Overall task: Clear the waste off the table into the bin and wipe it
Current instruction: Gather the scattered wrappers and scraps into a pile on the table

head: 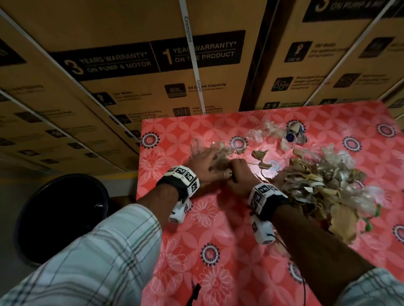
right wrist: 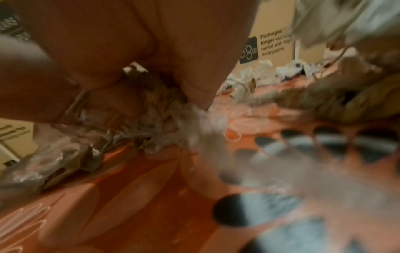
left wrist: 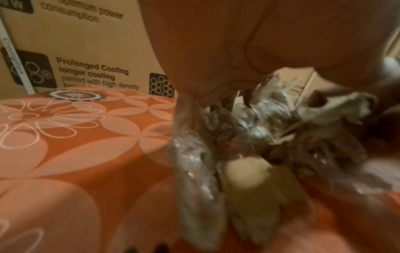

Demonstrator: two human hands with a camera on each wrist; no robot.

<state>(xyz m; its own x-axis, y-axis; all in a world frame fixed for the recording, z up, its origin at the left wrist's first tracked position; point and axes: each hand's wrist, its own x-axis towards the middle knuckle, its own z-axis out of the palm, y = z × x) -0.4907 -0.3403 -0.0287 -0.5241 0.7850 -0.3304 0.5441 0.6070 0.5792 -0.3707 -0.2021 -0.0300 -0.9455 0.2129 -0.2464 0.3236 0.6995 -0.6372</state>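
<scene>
Crumpled clear plastic and brown paper scraps (head: 220, 153) lie on the table's red flowered cloth (head: 215, 256). My left hand (head: 202, 156) lies spread over this waste near the table's left edge, fingers stretched. In the left wrist view the palm (left wrist: 259, 42) hangs over a bundle of plastic and paper (left wrist: 249, 137). Touching it on the right, my right hand (head: 238, 174) is curled and grips scraps. The right wrist view shows its fingers (right wrist: 129, 51) bent round crumpled plastic (right wrist: 151, 106). A dark round bin (head: 63, 216) stands on the floor left of the table.
A big heap of brown paper and plastic (head: 321, 186) covers the table's right side, beside my right forearm. More plastic and a blue-and-white wrapper (head: 293, 133) lie at the far edge. Stacked cardboard boxes (head: 154, 59) form a wall behind the table and bin.
</scene>
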